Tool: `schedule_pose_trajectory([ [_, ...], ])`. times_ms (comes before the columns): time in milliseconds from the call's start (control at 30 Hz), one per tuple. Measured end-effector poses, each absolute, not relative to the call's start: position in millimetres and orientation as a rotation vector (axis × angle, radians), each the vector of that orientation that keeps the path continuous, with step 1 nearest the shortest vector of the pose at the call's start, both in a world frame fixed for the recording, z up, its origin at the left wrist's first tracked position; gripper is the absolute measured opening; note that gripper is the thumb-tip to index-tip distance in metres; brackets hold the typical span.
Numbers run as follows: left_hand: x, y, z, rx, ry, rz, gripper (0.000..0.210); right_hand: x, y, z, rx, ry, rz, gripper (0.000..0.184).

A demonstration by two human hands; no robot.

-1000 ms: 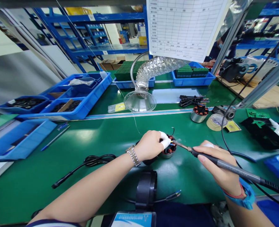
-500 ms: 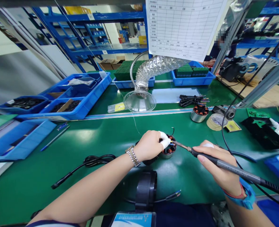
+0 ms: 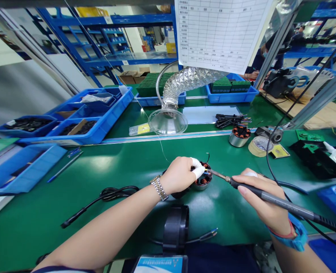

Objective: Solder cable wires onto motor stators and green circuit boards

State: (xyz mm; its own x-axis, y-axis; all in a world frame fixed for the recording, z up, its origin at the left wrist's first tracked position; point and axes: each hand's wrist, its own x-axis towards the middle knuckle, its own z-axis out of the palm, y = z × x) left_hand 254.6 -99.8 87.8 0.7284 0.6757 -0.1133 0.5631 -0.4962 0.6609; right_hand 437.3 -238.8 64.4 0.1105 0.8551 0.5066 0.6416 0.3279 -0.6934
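Note:
My right hand grips a soldering iron like a pen, its tip against the inside of a motor stator. The stator, with copper windings and a metal rim, stands upright on the green mat. My left hand, white covers on its fingertips, is closed in a pinch on a thin wire at the stator's top. Yellow and blue show at the wire ends there; the exact joint is too small to make out. My left hand hides the stator's left side and part of a black piece beside it.
A black ring-shaped housing with a cable stands near the front edge. A coiled black cable lies left. A second stator and bundled wires are at right. A fume extraction funnel hangs behind. Blue bins line the left.
Both hands, the soldering iron and the stator keep their places. The view has shifted very slightly.

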Motion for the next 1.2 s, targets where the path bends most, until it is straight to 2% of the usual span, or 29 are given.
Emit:
schedule_pose_trajectory([
  [900, 256.2, -98.2, 86.7, 2.223, 0.958, 0.2, 0.029, 440.0, -241.2, 61.4, -1.378, -1.515, 0.269, 0.022],
  [1200, 255.5, -97.5, 84.1, 2.229, 0.943, 0.217, 0.03, 438.0, -241.1, 56.3, -1.5, -1.486, 0.051, 0.023],
])
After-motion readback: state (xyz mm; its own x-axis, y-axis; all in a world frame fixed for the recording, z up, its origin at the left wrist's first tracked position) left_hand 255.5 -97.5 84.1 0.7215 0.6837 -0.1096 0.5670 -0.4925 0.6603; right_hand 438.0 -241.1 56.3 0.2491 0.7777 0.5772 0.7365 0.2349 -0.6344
